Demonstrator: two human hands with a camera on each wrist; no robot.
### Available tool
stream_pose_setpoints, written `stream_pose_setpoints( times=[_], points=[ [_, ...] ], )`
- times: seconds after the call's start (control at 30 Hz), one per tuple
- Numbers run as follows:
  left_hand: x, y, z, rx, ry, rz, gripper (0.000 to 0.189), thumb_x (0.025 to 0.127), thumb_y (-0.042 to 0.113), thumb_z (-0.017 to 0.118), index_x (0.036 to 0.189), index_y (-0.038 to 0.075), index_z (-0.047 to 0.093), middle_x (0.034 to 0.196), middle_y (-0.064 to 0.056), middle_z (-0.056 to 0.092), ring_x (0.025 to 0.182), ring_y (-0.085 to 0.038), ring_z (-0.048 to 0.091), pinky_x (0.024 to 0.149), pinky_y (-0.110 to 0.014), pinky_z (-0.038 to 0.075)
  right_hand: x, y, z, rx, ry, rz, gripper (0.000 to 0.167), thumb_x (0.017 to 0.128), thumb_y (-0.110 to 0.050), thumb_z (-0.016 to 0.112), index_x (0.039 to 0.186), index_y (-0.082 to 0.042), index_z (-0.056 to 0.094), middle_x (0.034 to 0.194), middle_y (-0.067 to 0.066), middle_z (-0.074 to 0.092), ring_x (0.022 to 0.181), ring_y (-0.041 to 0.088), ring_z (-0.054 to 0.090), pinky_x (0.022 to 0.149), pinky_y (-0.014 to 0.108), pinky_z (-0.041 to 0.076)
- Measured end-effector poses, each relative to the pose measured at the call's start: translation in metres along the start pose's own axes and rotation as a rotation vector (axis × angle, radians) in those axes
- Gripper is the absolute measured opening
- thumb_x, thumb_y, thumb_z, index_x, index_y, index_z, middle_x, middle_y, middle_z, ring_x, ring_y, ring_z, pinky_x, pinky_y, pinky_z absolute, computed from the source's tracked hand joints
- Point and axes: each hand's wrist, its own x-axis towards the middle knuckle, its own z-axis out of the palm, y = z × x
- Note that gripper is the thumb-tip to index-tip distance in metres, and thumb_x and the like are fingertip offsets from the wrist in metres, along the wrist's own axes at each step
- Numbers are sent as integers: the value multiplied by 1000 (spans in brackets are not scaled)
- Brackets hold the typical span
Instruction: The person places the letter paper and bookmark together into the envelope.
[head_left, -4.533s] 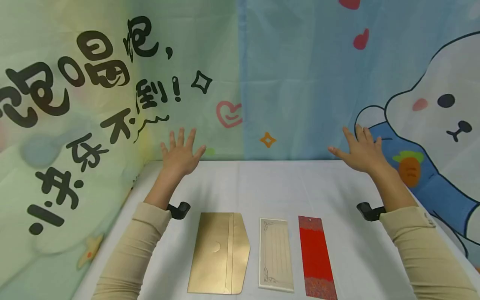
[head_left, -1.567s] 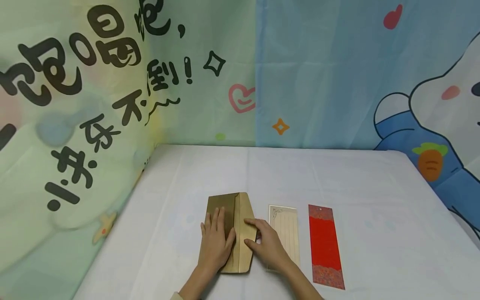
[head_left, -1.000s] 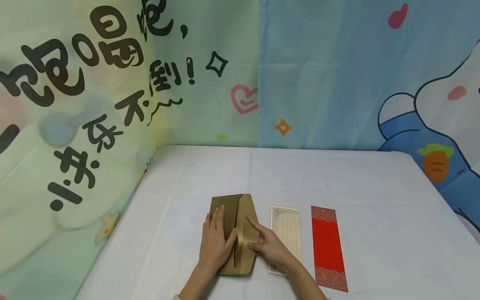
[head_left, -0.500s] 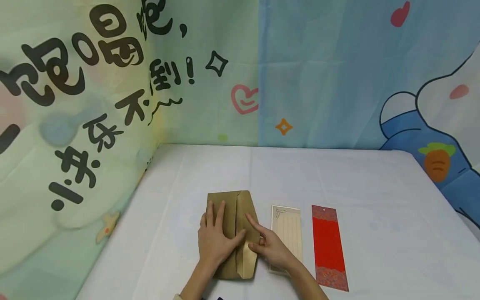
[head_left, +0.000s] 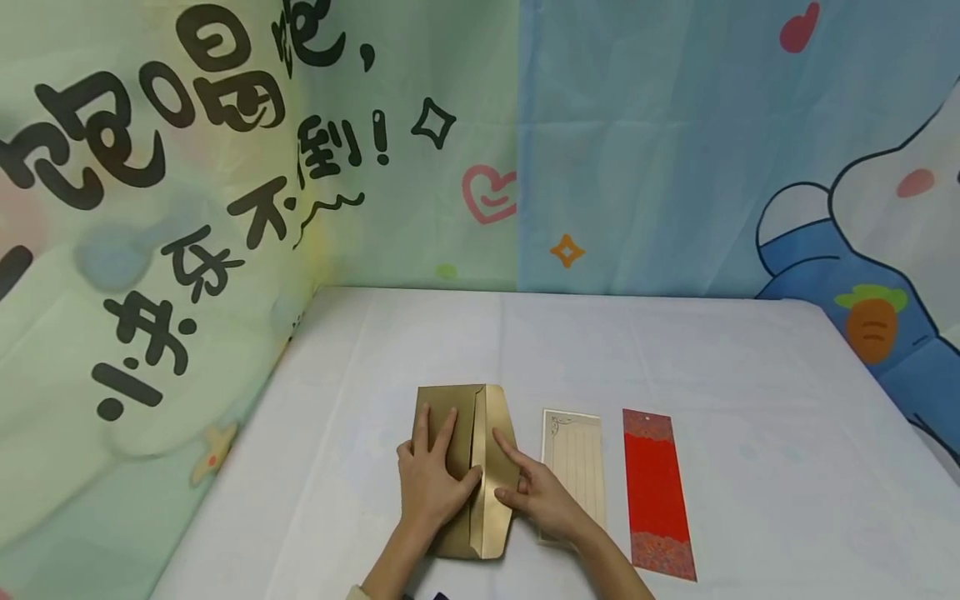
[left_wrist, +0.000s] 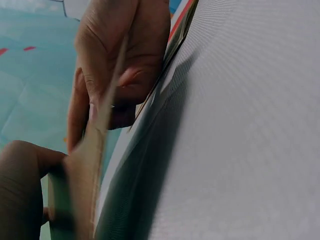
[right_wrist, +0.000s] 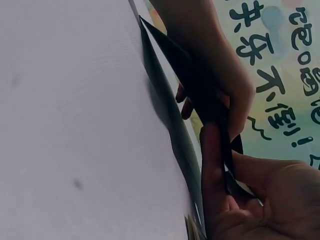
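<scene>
A gold paper envelope (head_left: 493, 521), its flap pointing right, is held by both hands and tilted slightly off the table. The left hand (head_left: 433, 492) grips its left part. Two fingers and the thumb lie on top, and fingertips show beneath it in the right wrist view. My right hand (head_left: 543, 498) pinches the flap edge, index finger and thumb on top, the other fingers curled below. In the left wrist view the envelope (left_wrist: 86, 175) appears edge-on, raised above its shadow. Right of it lie a cream lined card (head_left: 579, 462), partly behind the right hand, and a red strip (head_left: 657, 492) with patterned ends.
A white cloth (head_left: 787, 467) covers the table. Behind it hangs a blue-green printed curtain (head_left: 637, 150) with a cartoon animal at right. Large black characters fill the curtain's left side (head_left: 202, 267).
Both hands were raised apart above the table; they came down onto the envelope. Lately the left hand's fingers and thumb shifted on it, and the envelope moved slightly. Card and red strip stayed put.
</scene>
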Motion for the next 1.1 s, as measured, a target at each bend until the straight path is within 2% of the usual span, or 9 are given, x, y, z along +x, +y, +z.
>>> stream_pose_setpoints(
  times=[0.07, 0.13, 0.23, 0.3, 0.4, 0.5, 0.6, 0.8, 1.1],
  points=[
    [0, 0, 1, -13, -10, -6, 81, 64, 42, 70, 139, 22, 44, 148, -19, 22, 89, -37, 40, 72, -45, 36, 0, 0, 1, 1, -4, 8, 77, 84, -4, 64, 148, -11, 21, 123, 28, 49, 43, 0, 34, 42, 16, 32],
    [-1, 0, 0, -31, -17, -15, 82, 64, 41, 71, 139, 22, 44, 148, -21, 20, 91, -38, 39, 73, -46, 36, -2, -1, 3, 22, -8, 22, 78, 84, -4, 63, 148, -11, 18, 104, 30, 57, 48, 1, 45, 47, 16, 39],
    [-2, 0, 0, -45, -25, -30, 81, 64, 40, 72, 139, 22, 44, 148, -21, 19, 94, -40, 39, 75, -49, 35, -5, -6, 5, 83, 16, 59, 78, 86, -4, 61, 148, -10, 15, 102, 34, 56, 67, 12, 61, 59, 21, 48],
    [-2, 1, -1, -44, -26, -38, 81, 65, 39, 73, 139, 22, 44, 148, -21, 18, 96, -41, 39, 76, -50, 36, -9, -9, 5, 33, 112, 69, 75, 85, -5, 63, 147, -8, 21, 120, 32, 50, 79, 18, 63, 66, 25, 50],
    [-3, 0, -2, -39, -23, -43, 81, 65, 38, 73, 139, 23, 44, 148, -20, 18, 96, -42, 40, 75, -50, 36, -18, -12, 2, -222, 345, 54, 68, 82, -9, 68, 141, -8, 35, 125, 22, 50, 88, 23, 61, 73, 33, 50],
    [-3, -1, -3, -34, -16, -43, 80, 65, 37, 72, 138, 23, 45, 148, -20, 20, 94, -40, 40, 73, -49, 36, -28, -10, -6, -500, 579, 46, 62, 79, -9, 70, 135, -5, 44, 131, 18, 46, 108, 30, 50, 91, 46, 39],
    [-3, -2, -4, -31, -7, -46, 78, 65, 38, 71, 138, 23, 46, 147, -20, 22, 93, -39, 40, 72, -48, 35, -37, -3, -13, -637, 698, 88, 66, 80, -10, 68, 137, 0, 38, 137, 20, 38, 123, 35, 33, 99, 54, 26],
    [-2, -4, -4, -16, -1, -54, 79, 65, 39, 70, 138, 24, 45, 148, -20, 21, 93, -41, 40, 74, -49, 35, -42, 15, -16, -626, 712, 204, 83, 79, -13, 69, 141, 8, 18, 142, 29, 25, 132, 42, 16, 102, 57, 18],
    [-2, -5, 0, -6, 15, -41, 77, 65, 37, 71, 136, 22, 48, 146, -22, 23, 93, -42, 40, 74, -50, 34, -43, 23, -13, -677, 723, 202, 81, 79, -12, 69, 141, 8, 21, 144, 28, 24, 133, 41, 18, 103, 55, 18]
  ],
)
